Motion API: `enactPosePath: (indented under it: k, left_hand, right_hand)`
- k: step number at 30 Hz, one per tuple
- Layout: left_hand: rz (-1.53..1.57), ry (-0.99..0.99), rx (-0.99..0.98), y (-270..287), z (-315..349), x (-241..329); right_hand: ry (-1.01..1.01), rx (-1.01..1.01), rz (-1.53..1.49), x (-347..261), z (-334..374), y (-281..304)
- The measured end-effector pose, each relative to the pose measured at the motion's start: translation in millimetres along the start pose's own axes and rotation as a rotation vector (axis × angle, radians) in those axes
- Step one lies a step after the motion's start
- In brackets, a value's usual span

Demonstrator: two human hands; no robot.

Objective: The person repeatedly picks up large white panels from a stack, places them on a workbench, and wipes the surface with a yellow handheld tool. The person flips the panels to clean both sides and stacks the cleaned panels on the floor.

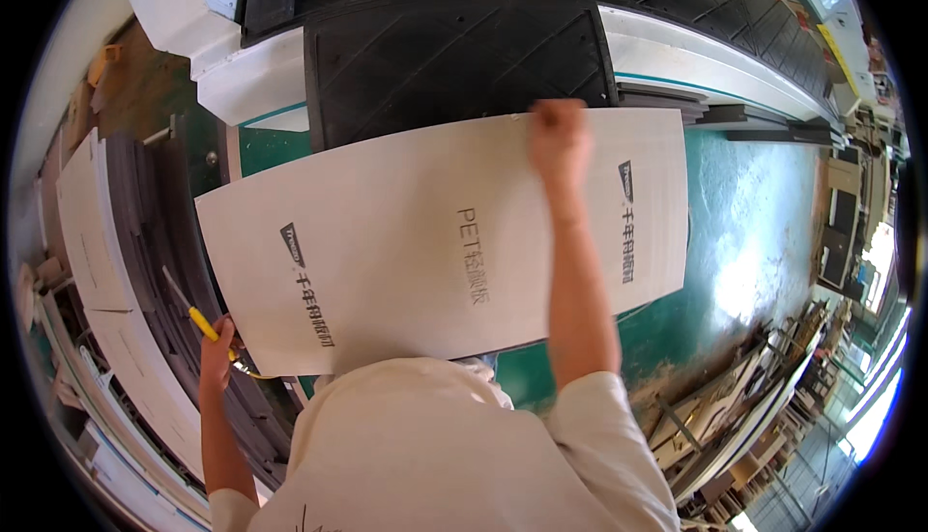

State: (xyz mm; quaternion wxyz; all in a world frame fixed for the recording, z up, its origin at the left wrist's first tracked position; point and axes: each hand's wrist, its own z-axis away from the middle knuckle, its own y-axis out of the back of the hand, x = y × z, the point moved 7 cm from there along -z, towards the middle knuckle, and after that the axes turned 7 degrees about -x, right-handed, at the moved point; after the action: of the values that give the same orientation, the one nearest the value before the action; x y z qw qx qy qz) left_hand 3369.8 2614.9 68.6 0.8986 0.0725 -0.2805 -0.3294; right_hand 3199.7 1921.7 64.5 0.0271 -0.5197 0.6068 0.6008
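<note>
A long pale board with dark printing lies across in front of my body. My left hand is closed around a yellow-handled tool at the board's near left corner. The tool's long thin grey end points up and away to the left. A thin yellow strip shows between that hand and the corner; I cannot make out what it is. My right arm reaches over the board, and the right hand is curled into a fist at its far edge. Whatever its fingers hold is hidden.
A black ribbed machine bed with a white frame stands beyond the board. Stacked dark strips and pale panels line the left. Wooden offcuts lean at the lower right, beside the green floor.
</note>
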Motion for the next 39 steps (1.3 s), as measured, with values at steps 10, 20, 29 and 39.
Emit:
enactPosePath:
  k: [10, 20, 29, 39]
  left_hand:
    - [-0.100, -0.033, -0.289, -3, -28, 24]
    - [-0.099, -0.011, -0.314, -26, -27, 14]
    - [-0.033, -0.035, -0.313, -41, -20, 8]
    - [0.089, -0.072, -0.170, -31, -24, -40]
  right_hand:
    - [-0.098, -0.072, -0.058, -104, 37, -83]
    - [-0.404, 0.060, 0.459, 135, -53, 120]
    - [0.207, 0.052, -0.003, -149, 68, -123]
    - [-0.246, -0.015, 0.341, 27, -33, 17]
